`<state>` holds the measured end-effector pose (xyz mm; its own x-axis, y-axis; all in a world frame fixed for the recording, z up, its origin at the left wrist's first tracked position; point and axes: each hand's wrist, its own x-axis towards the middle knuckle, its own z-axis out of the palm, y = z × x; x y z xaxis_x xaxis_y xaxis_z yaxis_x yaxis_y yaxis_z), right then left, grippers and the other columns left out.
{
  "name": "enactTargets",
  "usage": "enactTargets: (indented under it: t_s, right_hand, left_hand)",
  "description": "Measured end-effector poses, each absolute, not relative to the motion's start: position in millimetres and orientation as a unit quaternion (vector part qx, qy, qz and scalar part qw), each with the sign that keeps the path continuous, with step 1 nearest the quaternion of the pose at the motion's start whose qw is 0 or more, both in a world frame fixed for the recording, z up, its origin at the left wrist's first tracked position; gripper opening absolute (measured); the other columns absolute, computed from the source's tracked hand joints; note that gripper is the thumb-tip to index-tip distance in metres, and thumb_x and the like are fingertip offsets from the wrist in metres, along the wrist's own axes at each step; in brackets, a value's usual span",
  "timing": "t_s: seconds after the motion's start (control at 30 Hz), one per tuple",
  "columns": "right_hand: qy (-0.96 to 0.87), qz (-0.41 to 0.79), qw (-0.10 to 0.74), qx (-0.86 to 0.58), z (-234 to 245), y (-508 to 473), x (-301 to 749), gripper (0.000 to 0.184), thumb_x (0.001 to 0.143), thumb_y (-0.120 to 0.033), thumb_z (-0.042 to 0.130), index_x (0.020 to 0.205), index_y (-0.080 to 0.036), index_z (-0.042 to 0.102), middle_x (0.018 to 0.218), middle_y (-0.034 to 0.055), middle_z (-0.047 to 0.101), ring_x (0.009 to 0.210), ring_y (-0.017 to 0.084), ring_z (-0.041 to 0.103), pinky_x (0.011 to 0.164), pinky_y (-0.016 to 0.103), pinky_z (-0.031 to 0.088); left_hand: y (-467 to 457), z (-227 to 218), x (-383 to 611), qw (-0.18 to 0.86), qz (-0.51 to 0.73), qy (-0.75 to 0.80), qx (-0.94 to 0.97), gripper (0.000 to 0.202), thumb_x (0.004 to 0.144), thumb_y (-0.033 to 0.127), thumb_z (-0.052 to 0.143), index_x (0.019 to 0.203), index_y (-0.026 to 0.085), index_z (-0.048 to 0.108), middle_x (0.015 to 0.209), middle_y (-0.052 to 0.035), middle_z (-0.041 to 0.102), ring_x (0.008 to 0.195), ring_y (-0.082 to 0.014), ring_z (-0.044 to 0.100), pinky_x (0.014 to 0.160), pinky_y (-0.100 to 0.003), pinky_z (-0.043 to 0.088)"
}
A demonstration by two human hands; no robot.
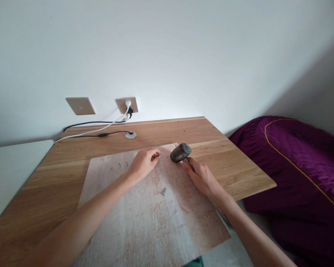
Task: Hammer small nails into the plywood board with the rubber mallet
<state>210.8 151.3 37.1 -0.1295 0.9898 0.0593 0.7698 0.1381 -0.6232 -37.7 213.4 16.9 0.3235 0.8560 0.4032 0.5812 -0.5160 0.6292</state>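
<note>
My right hand (202, 177) is wrapped round the handle of a mallet. The mallet's dark, worn head (180, 152) is raised over the far right part of a pale grey-brown board (136, 226). Close by on the left, my left hand (144, 161) is closed in a pinch above the board. What its fingertips hold, if anything, is too small to make out. To the left of that hand, several small metal pieces (119, 164) stand in a row on the board. A small pale scrap (163, 191) lies nearer to me, between my forearms.
The board lies on a wooden tabletop (228, 163). Cables (91, 134) run along its back to a wall socket (127, 105) and a round cable grommet (130, 135). A white panel (13, 167) borders the left, purple fabric (284, 163) the right. Something green (195, 261) shows at the bottom.
</note>
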Motion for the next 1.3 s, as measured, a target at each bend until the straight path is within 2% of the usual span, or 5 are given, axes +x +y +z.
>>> enactTargets:
  t_s: [0.57, 0.87, 1.03, 1.13, 1.3]
  right_hand:
    - [-0.716, 0.226, 0.226, -0.620, 42, 150, 209, 0.024, 0.105, -0.039, 0.041, 0.100, -0.025, 0.061, 0.090, 0.0085, 0.078, 0.092, 0.029, 0.076, 0.072, 0.029, 0.044]
    - [-0.720, 0.232, 0.219, -0.616, 43, 154, 209, 0.026, 0.103, -0.039, 0.042, 0.099, -0.025, 0.063, 0.089, 0.0083, 0.077, 0.090, 0.028, 0.076, 0.070, 0.029, 0.042]
    - [-0.739, 0.227, 0.214, -0.597, 66, 163, 195, 0.025, 0.105, -0.039, 0.043, 0.099, -0.025, 0.062, 0.074, 0.0036, 0.072, 0.073, 0.024, 0.073, 0.063, 0.027, 0.038]
    - [-0.772, 0.212, 0.198, -0.566, 77, 165, 181, 0.023, 0.107, -0.037, 0.043, 0.105, -0.024, 0.062, 0.079, 0.0047, 0.074, 0.075, 0.024, 0.073, 0.063, 0.027, 0.037]
    - [-0.788, 0.189, 0.148, -0.567, 78, 161, 165, 0.022, 0.108, -0.032, 0.044, 0.119, -0.024, 0.061, 0.082, 0.0059, 0.075, 0.079, 0.027, 0.076, 0.062, 0.029, 0.036]
  left_hand:
    - [211, 12, -38, 0.190, 0.370, 0.461, 0.784, 0.016, 0.089, 0.005, 0.066, 0.093, 0.019, 0.071, 0.087, -0.0026, 0.076, 0.079, -0.0176, 0.072, 0.078, -0.030, 0.056]
    - [210, 16, -35, 0.184, 0.337, 0.481, 0.788, 0.015, 0.087, 0.006, 0.071, 0.090, 0.021, 0.074, 0.089, -0.0028, 0.077, 0.081, -0.0191, 0.072, 0.077, -0.030, 0.053]
    - [211, 15, -35, 0.209, 0.345, 0.502, 0.765, 0.030, 0.087, 0.003, 0.067, 0.109, 0.021, 0.072, 0.090, -0.0025, 0.079, 0.083, -0.0199, 0.075, 0.079, -0.031, 0.055]
    - [210, 16, -35, 0.211, 0.338, 0.506, 0.765, 0.041, 0.086, 0.003, 0.066, 0.124, 0.020, 0.068, 0.096, -0.0044, 0.080, 0.087, -0.0211, 0.075, 0.080, -0.031, 0.055]
    - [208, 18, -36, 0.207, 0.329, 0.497, 0.776, 0.049, 0.084, 0.002, 0.064, 0.129, 0.019, 0.066, 0.098, -0.0060, 0.079, 0.087, -0.0217, 0.074, 0.079, -0.031, 0.055]
